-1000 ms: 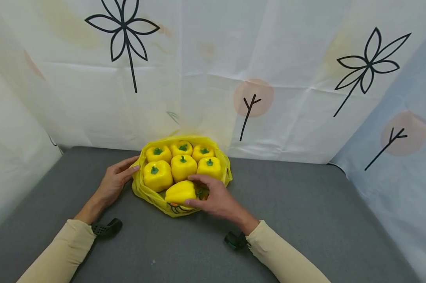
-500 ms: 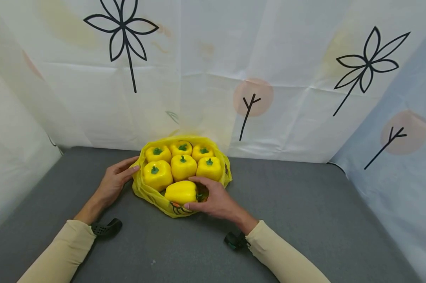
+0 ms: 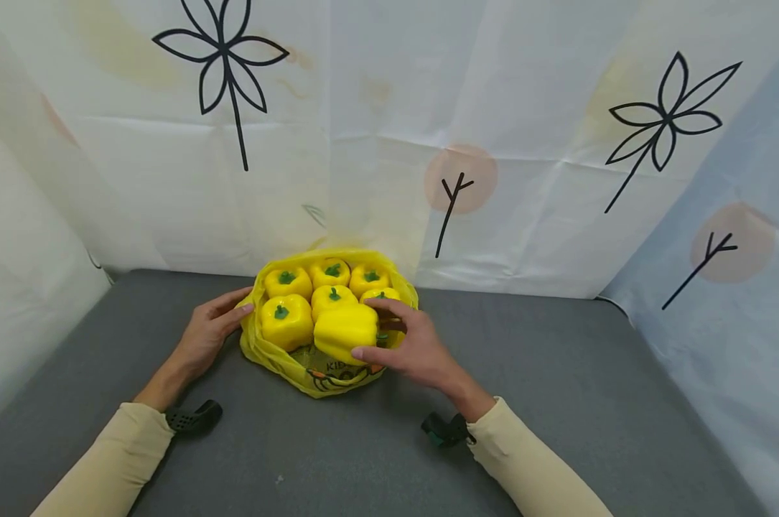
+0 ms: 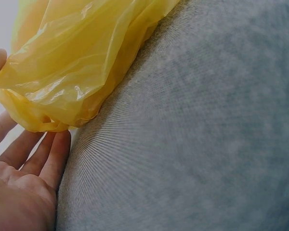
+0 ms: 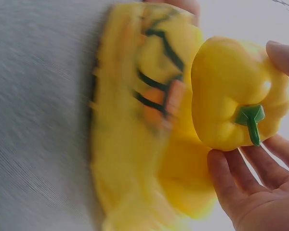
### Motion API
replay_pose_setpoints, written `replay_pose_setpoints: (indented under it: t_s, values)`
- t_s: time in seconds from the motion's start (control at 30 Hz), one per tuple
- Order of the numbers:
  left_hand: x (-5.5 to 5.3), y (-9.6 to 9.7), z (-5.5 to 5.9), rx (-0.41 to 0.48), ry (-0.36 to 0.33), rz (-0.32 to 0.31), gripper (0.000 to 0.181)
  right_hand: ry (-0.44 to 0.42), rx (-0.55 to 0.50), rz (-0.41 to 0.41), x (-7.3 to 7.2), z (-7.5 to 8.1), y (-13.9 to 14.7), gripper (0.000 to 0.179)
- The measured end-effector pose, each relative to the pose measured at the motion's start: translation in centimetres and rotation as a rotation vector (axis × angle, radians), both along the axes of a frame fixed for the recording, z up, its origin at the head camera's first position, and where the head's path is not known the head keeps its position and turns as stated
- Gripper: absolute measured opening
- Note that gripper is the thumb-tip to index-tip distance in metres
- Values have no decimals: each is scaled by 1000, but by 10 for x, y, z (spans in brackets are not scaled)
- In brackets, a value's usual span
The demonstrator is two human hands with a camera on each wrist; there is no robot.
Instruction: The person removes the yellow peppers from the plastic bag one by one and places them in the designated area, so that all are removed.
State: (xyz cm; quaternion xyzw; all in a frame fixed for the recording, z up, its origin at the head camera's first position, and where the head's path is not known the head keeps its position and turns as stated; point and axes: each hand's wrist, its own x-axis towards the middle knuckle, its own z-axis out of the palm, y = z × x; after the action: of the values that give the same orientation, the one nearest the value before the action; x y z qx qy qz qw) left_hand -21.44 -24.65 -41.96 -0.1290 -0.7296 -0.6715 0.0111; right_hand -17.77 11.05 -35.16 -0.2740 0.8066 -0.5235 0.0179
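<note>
My right hand [image 3: 421,348] holds a yellow bell pepper [image 3: 345,332] between thumb and fingers, raised over the front of an open yellow plastic bag [image 3: 269,359]. In the right wrist view the pepper [image 5: 231,91] shows its green stem [image 5: 250,118] toward the camera. Several other yellow bell peppers [image 3: 287,323] sit in the bag, mostly stem up. At the bag's left side, my left hand [image 3: 208,327] grips the edge. The left wrist view has the bag's crinkled side [image 4: 77,67] between the thumb and fingers [image 4: 55,154].
A dark grey cloth-covered table [image 3: 324,459] lies under the bag. White printed fabric [image 3: 376,179] stands close behind it, with more fabric at both sides. A dark strap device [image 3: 195,418] sits at the left wrist, another [image 3: 446,431] at the right.
The right hand has lifted the front pepper from the bag and moved it up and rightward, uncovering printing on the bag's inner front. The left hand stays at the edge.
</note>
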Motion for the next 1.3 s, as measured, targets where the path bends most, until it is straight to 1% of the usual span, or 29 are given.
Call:
replay_pose_setpoints:
  t_s: [0.1,0.2,0.4,0.57,0.73,0.9,1.17,1.3]
  values:
    - [0,-1,0,-1,5,-4,59,35,-39,-14,-3,9,10,65]
    - [0,-1,-1,2,7,-4,59,66,-50,-39,-7,17,22,67]
    - [-1,-1,-1,-1,7,3,58,106,-56,-147,-13,31,50,64]
    - [-2,0,-2,-6,3,8,59,101,-104,-246,-19,35,75,61]
    - [-1,0,-2,0,2,11,58,68,-129,-357,-29,30,97,61]
    - [-2,0,-1,13,4,3,58,14,-92,-442,-37,20,108,65]
    - [-1,0,1,-1,3,0,58,-75,-65,-576,-56,-11,113,69]
    - [-1,0,2,-20,-4,5,59,-107,-37,-616,-63,-22,113,71]
